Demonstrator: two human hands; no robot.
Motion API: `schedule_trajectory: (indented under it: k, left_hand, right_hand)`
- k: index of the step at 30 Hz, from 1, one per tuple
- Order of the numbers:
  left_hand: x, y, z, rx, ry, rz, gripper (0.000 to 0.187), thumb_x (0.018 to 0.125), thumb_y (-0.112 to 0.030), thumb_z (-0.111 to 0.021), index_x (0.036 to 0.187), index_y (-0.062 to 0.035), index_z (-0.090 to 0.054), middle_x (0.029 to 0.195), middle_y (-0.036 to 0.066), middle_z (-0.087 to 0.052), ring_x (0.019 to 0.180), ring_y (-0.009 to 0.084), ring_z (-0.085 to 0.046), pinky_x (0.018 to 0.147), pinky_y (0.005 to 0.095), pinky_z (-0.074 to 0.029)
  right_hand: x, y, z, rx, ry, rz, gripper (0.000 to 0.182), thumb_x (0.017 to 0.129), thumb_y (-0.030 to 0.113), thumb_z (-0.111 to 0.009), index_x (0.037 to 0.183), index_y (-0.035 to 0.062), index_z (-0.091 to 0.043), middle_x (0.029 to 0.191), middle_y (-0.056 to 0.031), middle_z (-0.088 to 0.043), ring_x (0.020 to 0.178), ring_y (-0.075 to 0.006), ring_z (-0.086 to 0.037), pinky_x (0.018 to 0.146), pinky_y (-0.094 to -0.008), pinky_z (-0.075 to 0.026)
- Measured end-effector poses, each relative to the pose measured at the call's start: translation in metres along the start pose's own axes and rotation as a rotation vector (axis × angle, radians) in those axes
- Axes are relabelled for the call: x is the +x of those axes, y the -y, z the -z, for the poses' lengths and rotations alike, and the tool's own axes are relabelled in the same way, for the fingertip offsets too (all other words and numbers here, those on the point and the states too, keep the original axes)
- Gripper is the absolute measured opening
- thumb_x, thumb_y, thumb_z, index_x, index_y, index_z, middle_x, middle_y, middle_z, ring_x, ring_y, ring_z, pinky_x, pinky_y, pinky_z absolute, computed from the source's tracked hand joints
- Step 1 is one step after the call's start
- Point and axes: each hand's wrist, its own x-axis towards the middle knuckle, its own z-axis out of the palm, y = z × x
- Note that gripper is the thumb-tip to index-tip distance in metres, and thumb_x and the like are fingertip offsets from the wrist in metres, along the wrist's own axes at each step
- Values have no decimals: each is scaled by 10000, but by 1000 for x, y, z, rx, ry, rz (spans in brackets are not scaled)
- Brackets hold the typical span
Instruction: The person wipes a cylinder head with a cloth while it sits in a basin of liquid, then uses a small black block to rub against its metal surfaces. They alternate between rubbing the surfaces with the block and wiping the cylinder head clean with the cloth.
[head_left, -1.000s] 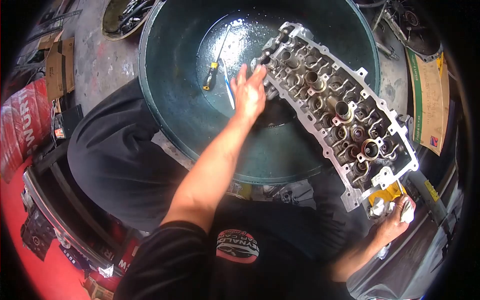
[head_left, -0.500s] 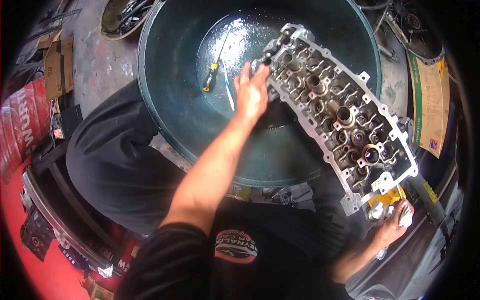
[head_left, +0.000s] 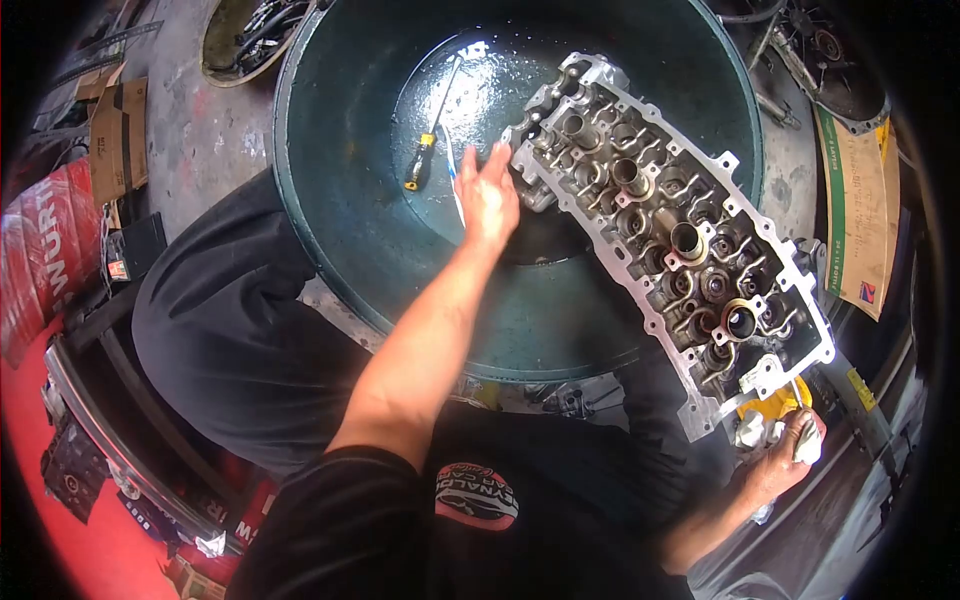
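A metal engine cylinder head [head_left: 690, 240] lies slantwise across the rim of a large dark green tub [head_left: 310, 235], its valve springs and round tubes facing up. My left hand [head_left: 488, 205] is open beside the head's upper left end, fingers stretched out with the tips close to its edge. Past the lower right corner, my right hand [head_left: 780, 462] is closed around a crumpled white rag [head_left: 808, 442]. A thin metal shaft [head_left: 797, 392] rises from the same fist toward the head; its handle is hidden.
Inside the tub lie a yellow-and-black screwdriver [head_left: 420, 162] and a blue-and-white stick [head_left: 459, 200], partly behind my left hand. A yellow object [head_left: 775, 403] is under the head's lower end. Cardboard [head_left: 860, 210] stands at the right, and a parts basin [head_left: 250, 40] sits at upper left.
My left hand has drawn down and slightly left, away from the head's upper end, and now overlaps the blue-and-white stick. My right hand has barely moved.
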Motion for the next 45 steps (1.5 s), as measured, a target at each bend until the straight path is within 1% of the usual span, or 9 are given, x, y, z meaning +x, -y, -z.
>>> schedule_trajectory:
  k: [6, 18, 30, 32, 34, 38, 42, 44, 45]
  left_hand:
    - [13, 10, 4, 39, -26, -121, 406, 883, -31, -550, 1258, -140, -661, 1302, 90, -656, 1331, 447, -451, 1067, 594, -362]
    - [47, -5, 12, 175, 87, -144, 417, 847, -16, -589, 1239, -132, -669, 1295, 49, -661, 1359, 408, -419, 1109, 560, -314]
    - [-23, -21, 3, -28, -112, -185, 386, 834, -20, -592, 1190, -128, -697, 1237, 97, -684, 1303, 443, -459, 1102, 521, -358]
    - [-10, -15, 5, 152, -56, -314, 380, 858, -76, -589, 1220, -142, -683, 1295, 98, -654, 1308, 446, -460, 1092, 536, -359]
    - [12, -37, 13, 138, 24, -91, 361, 872, -122, -563, 1213, -131, -683, 1288, 87, -659, 1302, 447, -463, 1094, 537, -353]
    - [20, 5, -2, 63, 60, -413, 363, 902, -139, -538, 1234, -173, -681, 1297, 76, -658, 1319, 409, -463, 1115, 529, -331]
    - [18, -10, 9, 112, 122, -261, 420, 901, -115, -561, 1306, -191, -641, 1357, 55, -623, 1350, 397, -442, 1137, 541, -302]
    - [38, -3, 1, 195, 76, -385, 385, 881, -32, -518, 1236, -69, -662, 1178, 157, -695, 1117, 362, -624, 1107, 467, -386]
    - [29, -6, 0, 177, 108, -306, 394, 886, -54, -536, 1257, -108, -657, 1241, 145, -662, 1193, 375, -562, 1112, 492, -359]
  right_hand:
    - [-1, 3, -2, -11, 2, 40, 253, 1028, 237, -570, 1026, -13, -608, 882, -45, -585, 820, -127, -528, 751, -285, -442]
    - [-2, 5, -5, 23, -27, 27, 203, 1019, 200, -584, 983, 0, -592, 860, -24, -547, 809, -117, -492, 736, -283, -430]
    - [13, -20, -5, 137, 38, 64, 139, 998, 164, -616, 994, 26, -622, 857, 6, -578, 808, -90, -512, 735, -256, -442]
    - [10, -9, -3, 197, 73, -107, 153, 996, 203, -627, 990, 50, -628, 811, 11, -578, 716, -75, -516, 639, -259, -442]
    - [12, -10, -7, 141, 35, -21, 157, 994, 216, -630, 972, 61, -621, 767, 21, -571, 664, -68, -504, 589, -260, -431]
    - [10, -6, -9, 144, 39, 66, 176, 988, 204, -637, 909, 51, -598, 708, 23, -553, 634, -63, -492, 562, -261, -409]
    - [4, 13, -6, 191, 79, -52, 164, 983, 192, -644, 912, 50, -605, 708, 15, -562, 636, -63, -490, 566, -262, -409]
    - [6, 12, -4, 162, 76, -38, 170, 978, 187, -649, 918, 32, -611, 720, -3, -578, 642, -81, -507, 589, -275, -422]
    - [8, 8, -5, 170, 72, 4, 171, 976, 183, -649, 921, 25, -611, 726, -9, -585, 649, -89, -516, 601, -280, -430]
